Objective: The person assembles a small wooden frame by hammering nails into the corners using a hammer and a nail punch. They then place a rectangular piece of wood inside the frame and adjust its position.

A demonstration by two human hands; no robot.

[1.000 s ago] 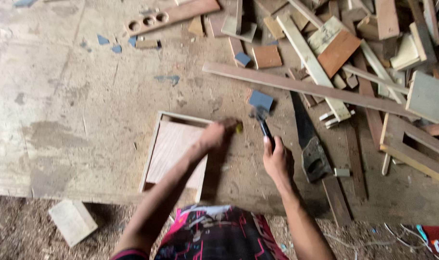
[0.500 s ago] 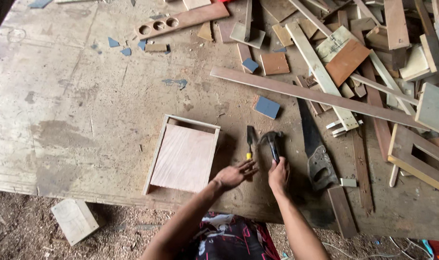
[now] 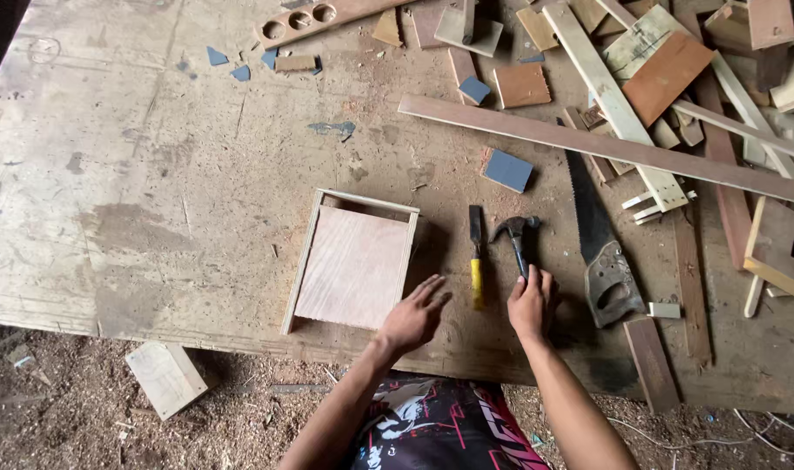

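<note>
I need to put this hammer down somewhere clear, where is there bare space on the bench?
The widest bare patch is the bench top left of the wooden tray. Another lies between the tray and the long strip. The far right is crowded with offcuts beyond the saw.

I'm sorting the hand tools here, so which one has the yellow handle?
The chisel, lying between the left hand and the hammer; hammer and saw have dark handles.
</note>
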